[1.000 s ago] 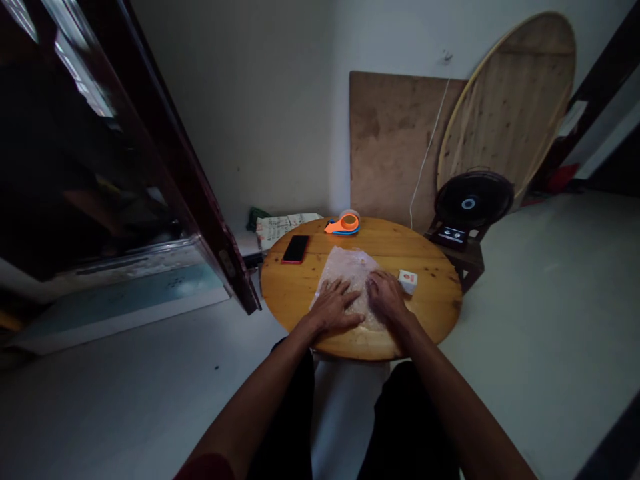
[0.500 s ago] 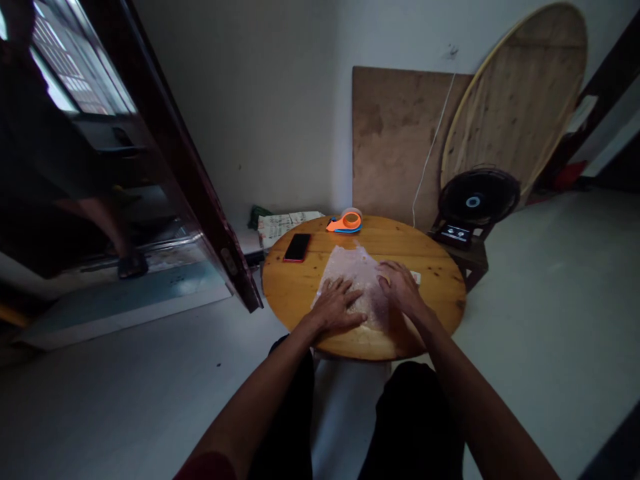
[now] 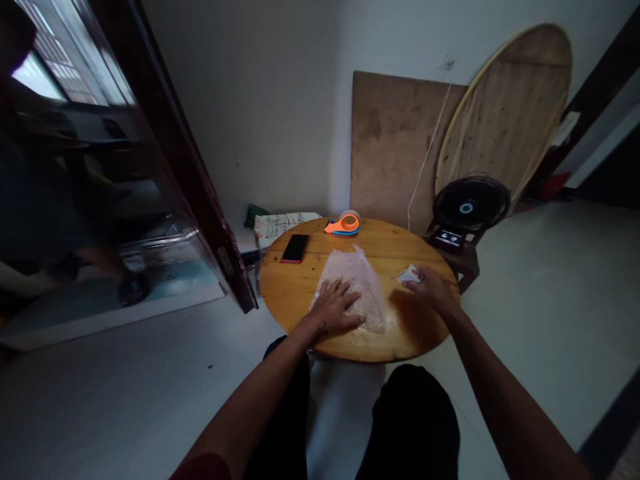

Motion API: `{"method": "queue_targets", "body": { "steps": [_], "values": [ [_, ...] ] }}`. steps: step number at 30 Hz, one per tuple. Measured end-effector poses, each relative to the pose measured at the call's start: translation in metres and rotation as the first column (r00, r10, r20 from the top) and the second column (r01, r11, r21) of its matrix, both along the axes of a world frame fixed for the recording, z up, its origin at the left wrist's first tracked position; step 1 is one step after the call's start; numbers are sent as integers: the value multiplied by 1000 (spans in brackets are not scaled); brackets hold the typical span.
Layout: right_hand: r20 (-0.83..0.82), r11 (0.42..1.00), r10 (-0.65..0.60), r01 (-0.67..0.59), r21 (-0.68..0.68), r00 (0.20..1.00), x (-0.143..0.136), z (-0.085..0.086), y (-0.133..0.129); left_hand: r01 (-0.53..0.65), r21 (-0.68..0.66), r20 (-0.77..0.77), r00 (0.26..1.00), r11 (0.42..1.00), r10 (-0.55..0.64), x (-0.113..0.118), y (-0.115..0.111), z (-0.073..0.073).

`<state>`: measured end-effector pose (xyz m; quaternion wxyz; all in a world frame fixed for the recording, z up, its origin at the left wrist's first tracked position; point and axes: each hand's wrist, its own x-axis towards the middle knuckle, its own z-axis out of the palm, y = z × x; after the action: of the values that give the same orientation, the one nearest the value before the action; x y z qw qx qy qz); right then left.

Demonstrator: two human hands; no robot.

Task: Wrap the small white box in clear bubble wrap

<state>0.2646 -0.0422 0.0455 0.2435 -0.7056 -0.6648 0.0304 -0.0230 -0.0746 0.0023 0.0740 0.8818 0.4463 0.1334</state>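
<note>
A translucent pinkish sheet, like bubble wrap (image 3: 353, 267), lies on the round wooden table (image 3: 285, 287) in front of me. My left hand (image 3: 336, 307) rests flat on its lower left part, fingers spread. Off to the sheet's right, my right hand (image 3: 431, 288) is closed on a small white object (image 3: 409, 274), held by its right end just at the tabletop. What kind of thing it is, I cannot make out; the fingers cover part of it.
At the table's far side sit an orange and blue tape dispenser (image 3: 344, 223) and a phone (image 3: 295, 248). A black fan (image 3: 469, 208) stands on a low stool behind the right edge. Boards (image 3: 387, 147) lean on the wall. Another person (image 3: 50, 200) is beyond the doorway.
My right hand has left the sheet, moved right and taken hold of the small white object. My left hand stays pressed on the sheet. The person in the doorway has shifted.
</note>
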Motion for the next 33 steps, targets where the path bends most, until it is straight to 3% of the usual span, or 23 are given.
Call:
{"method": "queue_targets", "body": {
  "steps": [3, 6, 9, 11, 15, 20, 25, 33],
  "values": [
    [-247, 965, 251, -220, 144, 936, -29, 34, -12, -1, 2, 23, 1000, 1000, 1, 0, 0, -1],
    [-437, 865, 495, -476, 161, 751, -81, 50, -19, -9, 8, 28, 1000, 1000, 9, 1, 2, -2],
    [-595, 787, 540, -607, 108, 595, -128, 35, -13, 9, 29, 35, 999, 1000, -10, 1, 3, -3],
    [-670, 804, 475, -590, 68, 571, -141, 14, -2, 29, 54, 54, 998, 998, -32, 0, 3, -4],
    [-753, 866, 306, -499, -35, 583, -128, -18, 15, 18, 57, 72, 997, 998, -22, 0, 0, -3],
    [-756, 917, 235, -398, -37, 610, -104, -28, 15, -36, 49, 151, 988, 998, 28, -2, -2, -1],
    [-692, 907, 306, -421, 3, 653, -102, -32, 13, -331, 85, 272, 915, 940, 298, -4, 3, -5],
    [-666, 852, 443, -514, 104, 600, -97, -46, 8, -371, 96, 268, 903, 924, 335, -4, 6, -7]
  ]
}}
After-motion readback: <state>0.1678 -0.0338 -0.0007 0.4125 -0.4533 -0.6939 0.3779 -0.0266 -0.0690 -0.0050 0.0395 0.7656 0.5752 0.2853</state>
